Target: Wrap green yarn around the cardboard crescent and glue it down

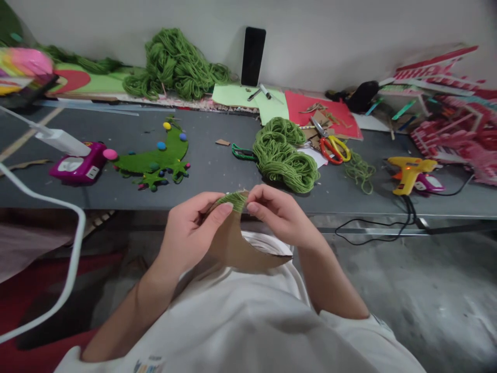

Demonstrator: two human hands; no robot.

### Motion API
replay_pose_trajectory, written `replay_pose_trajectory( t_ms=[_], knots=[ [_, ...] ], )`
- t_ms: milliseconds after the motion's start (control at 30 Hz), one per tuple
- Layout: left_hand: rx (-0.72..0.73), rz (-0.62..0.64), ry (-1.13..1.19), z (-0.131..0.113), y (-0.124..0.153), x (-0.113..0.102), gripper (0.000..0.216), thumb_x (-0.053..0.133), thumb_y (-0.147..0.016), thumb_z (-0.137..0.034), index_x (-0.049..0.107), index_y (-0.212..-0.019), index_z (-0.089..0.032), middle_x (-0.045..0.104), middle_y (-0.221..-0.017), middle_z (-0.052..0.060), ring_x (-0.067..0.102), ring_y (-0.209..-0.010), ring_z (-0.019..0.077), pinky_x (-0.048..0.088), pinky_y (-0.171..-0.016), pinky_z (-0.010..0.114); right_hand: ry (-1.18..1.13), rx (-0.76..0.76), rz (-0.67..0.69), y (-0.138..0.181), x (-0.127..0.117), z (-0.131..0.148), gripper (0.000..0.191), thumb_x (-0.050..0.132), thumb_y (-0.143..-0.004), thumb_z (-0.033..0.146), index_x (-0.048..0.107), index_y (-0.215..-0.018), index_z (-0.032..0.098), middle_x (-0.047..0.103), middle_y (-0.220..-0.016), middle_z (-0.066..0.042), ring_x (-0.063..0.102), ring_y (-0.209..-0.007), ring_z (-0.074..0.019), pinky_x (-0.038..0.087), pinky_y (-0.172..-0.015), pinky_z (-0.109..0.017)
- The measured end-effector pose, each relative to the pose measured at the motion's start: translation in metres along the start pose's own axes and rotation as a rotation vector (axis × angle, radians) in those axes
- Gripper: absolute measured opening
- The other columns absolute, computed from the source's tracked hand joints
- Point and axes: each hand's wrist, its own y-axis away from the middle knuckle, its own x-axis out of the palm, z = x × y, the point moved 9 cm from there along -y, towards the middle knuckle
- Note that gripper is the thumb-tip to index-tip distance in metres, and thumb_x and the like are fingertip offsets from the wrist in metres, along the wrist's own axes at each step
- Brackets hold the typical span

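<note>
A curved, crescent-like piece of brown cardboard is held up in front of my white shirt, just off the table's front edge. Green yarn covers its upper end in close rows. My left hand grips the cardboard at that end, its thumb lying on the yarn. On the other side, the thumb and fingertips of my right hand are pinched together right beside the yarn-covered edge; what lies between them is too small to make out. A loose skein of green yarn rests on the table just beyond my hands.
Scissors with orange and yellow handles lie past the skein, near a green-handled cutter. A yellow glue gun with a cord stands at right. To the left are a green felt lizard-like figure and a purple box.
</note>
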Motion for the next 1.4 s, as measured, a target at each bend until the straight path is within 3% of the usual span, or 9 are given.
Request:
replay_pose_trajectory(
  t_ms=[200,500,733,933,1000,1100,1267,1400],
  knots=[
    [-0.066,0.08,0.174,0.013,-0.004,0.006,0.029,0.073,-0.09,-0.043,0.078,-0.097,-0.016,0.076,-0.08,0.005,0.065,-0.066,0.0139,0.051,-0.058,0.021,-0.006,-0.043,0.127,-0.002,0.011,0.008,0.022,0.057,-0.101,0.037,0.059,-0.097,0.016,0.062,-0.09,-0.003,0.057,-0.082,-0.0129,0.049,-0.076,-0.026],
    [-0.119,0.28,0.283,0.015,-0.012,0.019,0.029,0.073,-0.089,-0.045,0.075,-0.084,-0.016,0.075,-0.072,0.007,0.067,-0.062,0.0174,0.051,-0.055,0.025,0.403,-0.297,0.219,-0.012,0.004,0.039,0.013,0.048,-0.104,0.025,0.055,-0.095,0.018,0.063,-0.09,-0.004,0.054,-0.077,-0.0127,0.046,-0.072,-0.025],
    [-0.138,0.314,0.339,0.016,-0.014,0.025,0.028,0.075,-0.087,-0.044,0.075,-0.086,-0.016,0.074,-0.072,0.006,0.066,-0.061,0.0163,0.051,-0.055,0.024,0.553,-0.383,0.327,-0.013,0.003,0.05,0.009,0.044,-0.104,0.02,0.051,-0.097,0.02,0.06,-0.092,-0.004,0.053,-0.079,-0.0131,0.045,-0.072,-0.024],
    [-0.107,0.343,0.251,0.018,-0.016,0.027,0.034,0.074,-0.087,-0.049,0.076,-0.088,-0.015,0.074,-0.075,0.007,0.065,-0.065,0.0173,0.051,-0.058,0.025,0.751,-0.575,0.219,-0.006,0.005,0.052,0.017,0.042,-0.102,0.011,0.056,-0.105,0.018,0.062,-0.097,-0.008,0.055,-0.088,-0.0164,0.048,-0.077,-0.028],
    [-0.088,0.348,0.215,0.015,-0.018,0.027,0.035,0.072,-0.087,-0.049,0.076,-0.087,-0.014,0.072,-0.074,0.007,0.062,-0.064,0.0165,0.048,-0.057,0.025,0.792,-0.604,0.241,-0.004,0.007,0.055,0.021,0.041,-0.101,0.01,0.058,-0.109,0.018,0.063,-0.101,-0.01,0.056,-0.09,-0.017,0.049,-0.079,-0.029],
    [-0.05,0.368,0.172,0.006,-0.018,0.03,0.035,0.07,-0.089,-0.048,0.076,-0.085,-0.014,0.068,-0.071,0.005,0.057,-0.062,0.0144,0.044,-0.054,0.023,0.733,-0.538,0.35,-0.008,0.005,0.058,0.021,0.041,-0.103,0.013,0.061,-0.106,0.017,0.064,-0.098,-0.009,0.058,-0.089,-0.0154,0.048,-0.078,-0.027],
    [-0.02,0.414,0.091,-0.001,-0.017,0.038,0.032,0.068,-0.09,-0.045,0.076,-0.087,-0.014,0.067,-0.073,0.004,0.053,-0.063,0.0131,0.041,-0.054,0.021,0.538,-0.232,0.706,-0.023,-0.002,0.046,0.016,0.051,-0.102,0.022,0.064,-0.094,0.017,0.067,-0.084,-0.002,0.057,-0.072,-0.0099,0.045,-0.067,-0.021],
    [0.038,0.462,-0.014,-0.008,-0.018,0.048,0.03,0.064,-0.093,-0.042,0.076,-0.089,-0.015,0.064,-0.073,0.001,0.051,-0.064,0.0121,0.039,-0.056,0.021,0.476,-0.053,0.881,-0.037,-0.008,0.041,0.014,0.063,-0.096,0.024,0.067,-0.084,0.02,0.067,-0.074,0.003,0.054,-0.062,-0.0087,0.041,-0.056,-0.021]
  ],
)
